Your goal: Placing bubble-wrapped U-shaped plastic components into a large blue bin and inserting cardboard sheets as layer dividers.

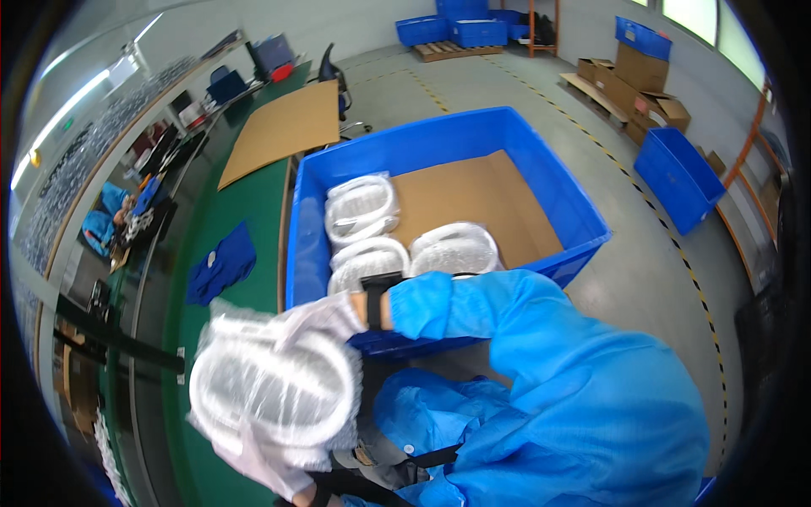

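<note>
Over the green-topped bench, a clear plastic bag with a white oval, ring-shaped part (274, 384) inside is held between my two white-gloved hands. My left hand (260, 460) grips its near lower edge. The upper right edge is in the grasp of my right hand (325, 321), whose arm crosses in front of the blue bin. Three similar bagged white parts lie in that bin (401, 139): one at the far left (361, 209), one at the near left (369, 258), partly behind my wrist, and one to its right (456, 249).
Brown cardboard (473, 198) lines the bin floor. On the bench (198, 338) lie a dark blue cloth (222, 264) and a large brown board (283, 127). An office chair (334, 80) stands beyond. A tilted blue bin (680, 177) and cardboard boxes (638, 72) are at right.
</note>
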Motion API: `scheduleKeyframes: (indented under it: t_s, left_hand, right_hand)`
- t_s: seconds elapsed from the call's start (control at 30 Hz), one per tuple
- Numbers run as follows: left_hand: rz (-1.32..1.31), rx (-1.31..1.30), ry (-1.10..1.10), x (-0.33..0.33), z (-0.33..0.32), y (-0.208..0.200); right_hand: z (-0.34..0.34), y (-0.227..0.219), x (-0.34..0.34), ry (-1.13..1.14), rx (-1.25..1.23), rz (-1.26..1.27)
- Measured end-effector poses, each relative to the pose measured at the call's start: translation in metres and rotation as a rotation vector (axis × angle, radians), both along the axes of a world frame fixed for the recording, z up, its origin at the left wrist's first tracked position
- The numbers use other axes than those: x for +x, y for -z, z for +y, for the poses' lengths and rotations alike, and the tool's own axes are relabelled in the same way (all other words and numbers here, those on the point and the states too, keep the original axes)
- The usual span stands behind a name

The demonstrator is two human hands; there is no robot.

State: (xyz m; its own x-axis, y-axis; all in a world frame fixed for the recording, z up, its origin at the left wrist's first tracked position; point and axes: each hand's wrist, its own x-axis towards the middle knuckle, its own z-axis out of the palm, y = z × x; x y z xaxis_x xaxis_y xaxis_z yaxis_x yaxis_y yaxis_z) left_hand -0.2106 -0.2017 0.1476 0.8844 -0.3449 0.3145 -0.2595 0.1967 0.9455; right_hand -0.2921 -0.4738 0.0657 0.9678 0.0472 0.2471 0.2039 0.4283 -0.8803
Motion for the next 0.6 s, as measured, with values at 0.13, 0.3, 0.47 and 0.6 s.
scheduleKeyframes:
  t_s: [0.13,0.3,0.47,0.6]
  left_hand:
    - [0.119,-0.001,0.276,-0.051,-0.094,0.002]
    - [0.079,0.260,0.462,-0.115,-0.180,0.023]
    - [-0.195,0.716,0.522,-0.118,-0.263,0.056]
    - [-0.477,0.941,0.683,-0.128,-0.330,0.051]
  right_hand:
    - [-0.084,0.031,-0.118,0.252,-0.362,-0.387]
    - [-0.064,-0.052,-0.248,0.652,0.337,0.475]
    - [-0.123,-0.021,-0.290,0.801,0.516,0.555]
    - [-0.163,0.021,-0.323,0.943,0.463,0.546]
